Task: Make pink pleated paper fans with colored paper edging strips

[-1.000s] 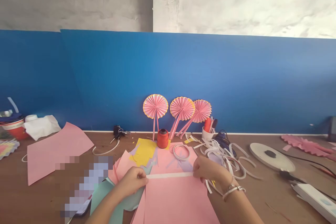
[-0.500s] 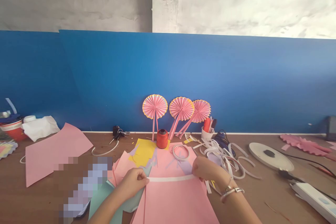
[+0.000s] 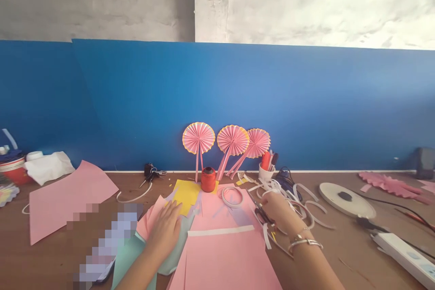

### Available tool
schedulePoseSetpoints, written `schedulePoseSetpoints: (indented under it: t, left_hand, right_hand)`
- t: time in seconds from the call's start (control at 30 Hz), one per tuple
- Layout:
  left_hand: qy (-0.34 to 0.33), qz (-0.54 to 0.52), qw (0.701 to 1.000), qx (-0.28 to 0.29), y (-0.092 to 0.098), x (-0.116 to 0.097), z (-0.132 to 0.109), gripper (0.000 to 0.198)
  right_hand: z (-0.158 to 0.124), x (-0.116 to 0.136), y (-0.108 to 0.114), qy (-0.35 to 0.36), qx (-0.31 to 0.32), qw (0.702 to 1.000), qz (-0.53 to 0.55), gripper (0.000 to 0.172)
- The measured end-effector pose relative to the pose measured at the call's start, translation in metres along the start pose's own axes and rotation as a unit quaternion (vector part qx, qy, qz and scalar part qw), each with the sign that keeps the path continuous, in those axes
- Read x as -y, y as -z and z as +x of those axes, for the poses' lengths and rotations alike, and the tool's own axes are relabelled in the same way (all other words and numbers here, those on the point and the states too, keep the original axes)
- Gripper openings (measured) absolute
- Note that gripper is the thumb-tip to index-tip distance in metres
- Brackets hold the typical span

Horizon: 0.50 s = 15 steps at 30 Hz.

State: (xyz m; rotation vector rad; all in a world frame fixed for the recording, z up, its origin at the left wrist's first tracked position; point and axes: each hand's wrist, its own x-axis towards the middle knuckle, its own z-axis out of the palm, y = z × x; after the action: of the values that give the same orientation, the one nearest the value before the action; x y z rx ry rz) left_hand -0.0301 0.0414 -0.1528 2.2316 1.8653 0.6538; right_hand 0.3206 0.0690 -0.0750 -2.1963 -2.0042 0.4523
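Observation:
A pink paper sheet (image 3: 224, 258) lies in front of me with a white strip (image 3: 220, 231) stuck flat across its top edge. My left hand (image 3: 166, 231) rests open, fingers flat, on the pink and pale green papers (image 3: 131, 253) left of the strip. At the strip's right end, my right hand (image 3: 278, 210) is closed on a pair of dark scissors (image 3: 261, 214). There are bracelets on that wrist. A tape ring (image 3: 232, 196) lies just beyond the sheet, next to a yellow paper (image 3: 185, 192).
Three pink paper fans (image 3: 224, 142) lean on the blue wall behind an orange spool (image 3: 208, 179). Curled white strips (image 3: 302, 199), a cup of pens (image 3: 265, 167), a white disc (image 3: 346, 199) and a power strip (image 3: 404, 253) lie right. A pink sheet (image 3: 64, 199) lies left.
Both hands let go of the white strip, which now lies on the pink sheet. The left hand moved left and flattened; the right hand moved right and took hold of the scissors.

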Motion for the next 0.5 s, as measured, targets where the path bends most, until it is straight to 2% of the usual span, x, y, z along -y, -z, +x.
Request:
schedulePoseSetpoints:
  t: [0.07,0.13,0.33,0.5]
  left_hand:
    - [0.003,0.030,0.999,0.036,0.003,-0.003,-0.001,0.046]
    - [0.009,0.052,0.997,0.047,0.009,-0.008,-0.002,0.045]
    - [-0.033,0.087,0.995,0.032,0.024,-0.021,-0.002,0.032]
    - [-0.013,0.057,0.998,-0.009,0.023,-0.021,-0.002,0.033]
  right_hand:
    - [0.001,0.005,-0.007,-0.019,-0.001,0.999,-0.027,0.012]
    - [0.002,0.009,-0.013,-0.031,-0.001,0.998,-0.047,0.011]
    - [0.001,0.013,-0.021,-0.044,-0.013,0.997,-0.068,0.029]
    - [-0.001,0.013,-0.011,-0.055,-0.015,0.997,-0.051,0.026]
